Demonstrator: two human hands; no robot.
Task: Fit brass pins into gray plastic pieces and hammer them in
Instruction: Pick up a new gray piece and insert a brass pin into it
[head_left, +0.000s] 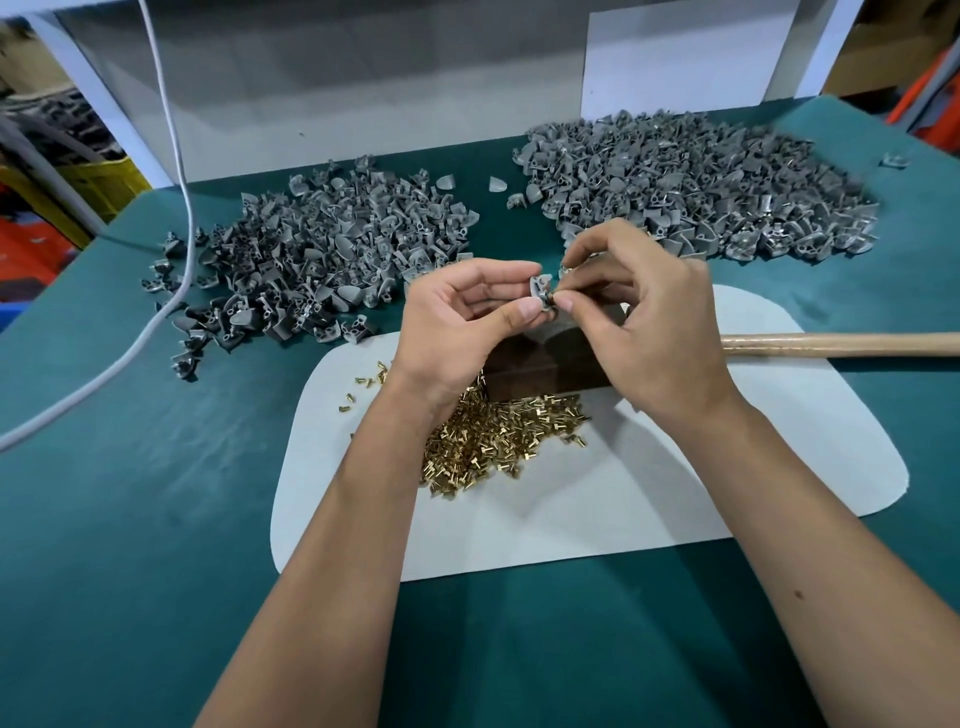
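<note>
My left hand (462, 317) pinches a small gray plastic piece (540, 289) between thumb and fingers, above a dark block (530, 371). My right hand (644, 312) meets it from the right, its thumb and forefinger closed on a small pin at the piece; the pin itself is mostly hidden by the fingertips. A heap of brass pins (498, 441) lies on a white sheet (675, 483) below my hands. Only the wooden handle of the hammer (841, 344) shows; it lies to the right, its head hidden behind my right hand.
Two large heaps of gray plastic pieces sit on the green table cover (130, 467): one at the back left (322, 249), one at the back right (691, 187). A white cable (182, 218) runs down the left side. A white panel stands behind the table.
</note>
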